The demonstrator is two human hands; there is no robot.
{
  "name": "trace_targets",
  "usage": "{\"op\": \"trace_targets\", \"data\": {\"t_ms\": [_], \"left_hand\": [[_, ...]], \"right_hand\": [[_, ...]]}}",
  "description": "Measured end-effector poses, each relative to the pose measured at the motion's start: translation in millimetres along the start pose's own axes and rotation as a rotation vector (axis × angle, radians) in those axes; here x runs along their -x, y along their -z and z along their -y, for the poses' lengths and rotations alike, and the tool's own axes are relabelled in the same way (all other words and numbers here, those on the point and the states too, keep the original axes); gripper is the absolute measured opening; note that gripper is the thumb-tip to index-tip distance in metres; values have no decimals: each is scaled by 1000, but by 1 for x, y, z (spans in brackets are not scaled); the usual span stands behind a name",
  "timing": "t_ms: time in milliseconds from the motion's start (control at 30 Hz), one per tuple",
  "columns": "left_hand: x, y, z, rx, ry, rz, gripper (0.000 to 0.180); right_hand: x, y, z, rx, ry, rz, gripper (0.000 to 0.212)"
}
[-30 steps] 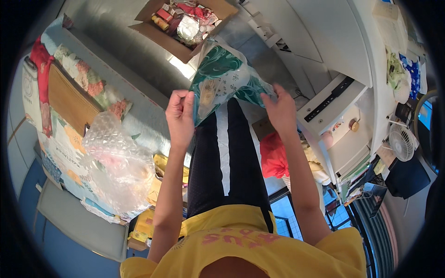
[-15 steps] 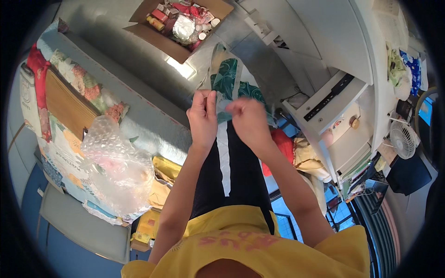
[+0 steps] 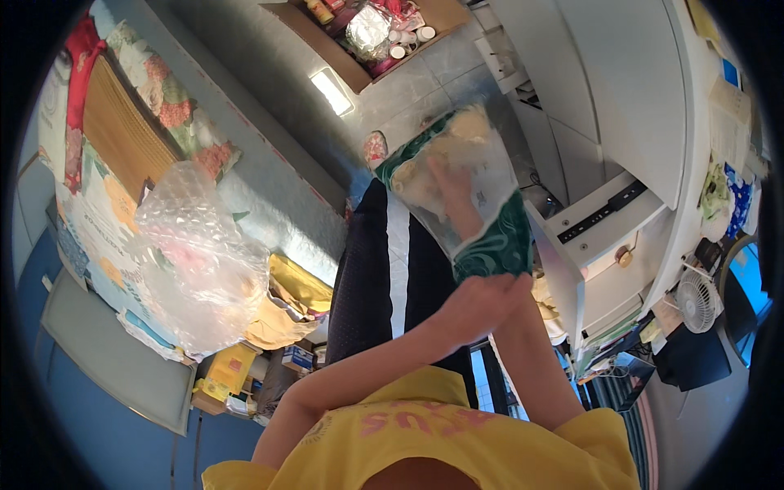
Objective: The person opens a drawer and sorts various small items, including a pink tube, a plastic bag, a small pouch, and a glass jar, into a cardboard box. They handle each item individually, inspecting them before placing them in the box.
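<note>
I stand in black trousers and hold a plastic bag out in front of me; it is clear with green patterned edges. My left hand grips the bag's near green edge at its mouth. My right hand is pushed inside the bag and shows through the clear plastic, fingers spread and pointing away from me. Pale yellowish stuff lies at the bag's far end, just beyond those fingers. Whether the fingers touch it I cannot tell.
An open cardboard box with jars and a foil bundle sits on the floor ahead. A clear bubble-wrap bag lies at my left over a floral cloth. White cabinet with a pulled-out drawer and a small fan stand at the right.
A second ago both hands held the bag spread wide by its sides. They then came together at its mouth, and now my right hand has gone inside while the left holds the edge.
</note>
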State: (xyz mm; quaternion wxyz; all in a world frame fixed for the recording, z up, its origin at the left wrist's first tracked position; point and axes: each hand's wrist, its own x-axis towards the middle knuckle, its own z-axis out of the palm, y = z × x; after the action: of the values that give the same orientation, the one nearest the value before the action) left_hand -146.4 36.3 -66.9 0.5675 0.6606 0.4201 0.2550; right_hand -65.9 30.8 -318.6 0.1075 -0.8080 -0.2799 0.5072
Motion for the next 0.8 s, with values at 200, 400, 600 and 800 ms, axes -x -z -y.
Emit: {"op": "trace_targets", "data": {"t_ms": [200, 400, 600, 800], "left_hand": [[9, -3, -4, -44, -50, 113, 32], [19, 1, -14, -3, -49, 98, 31], [10, 2, -3, -17, 121, -23, 33], [-12, 7, -9, 27, 165, -177, 30]], "right_hand": [[-7, 1, 3, -212, -59, -128, 49], [-34, 0, -24, -89, 54, -214, 32], [-7, 29, 21, 5, 185, 105, 43], [32, 49, 74, 136, 78, -12, 48]]}}
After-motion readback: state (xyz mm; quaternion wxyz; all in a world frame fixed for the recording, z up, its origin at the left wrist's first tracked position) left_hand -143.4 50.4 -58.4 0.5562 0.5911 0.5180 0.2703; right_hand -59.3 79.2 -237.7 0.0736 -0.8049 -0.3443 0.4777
